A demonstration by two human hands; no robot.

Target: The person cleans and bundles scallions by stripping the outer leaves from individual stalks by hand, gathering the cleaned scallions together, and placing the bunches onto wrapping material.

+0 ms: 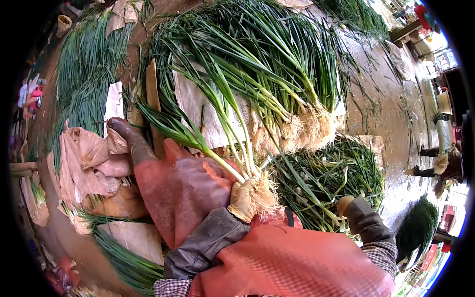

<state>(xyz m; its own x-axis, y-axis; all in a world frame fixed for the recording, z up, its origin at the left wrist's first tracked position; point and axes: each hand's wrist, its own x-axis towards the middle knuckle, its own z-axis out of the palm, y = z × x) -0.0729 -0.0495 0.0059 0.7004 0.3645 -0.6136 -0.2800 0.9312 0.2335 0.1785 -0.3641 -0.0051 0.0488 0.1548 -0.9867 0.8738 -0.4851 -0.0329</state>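
Here, we see the fingers of the left hand (241, 202), seemingly gloved in tan, clamped around the white bases of a few spring onions (225, 165), just beside their pale roots. These lie above the red apron (297, 257) over the lap, their green leaves fanning toward the upper left. The right hand (345, 203) is at the edge of a heap of loose leaves (316, 168); its fingers are mostly hidden, so we cannot tell whether they are apart or together. Dark grey sleeves (205, 240) cover both forearms. Beyond the left hand, we find a larger pile of spring onions (316, 123), roots toward us, beside a printed pale sack (190, 94). Farther left, a muddy foot (128, 138) rests near crumpled tan sacks (81, 148). At the far right, we notice another person (452, 161) beyond the wet ground (368, 106).
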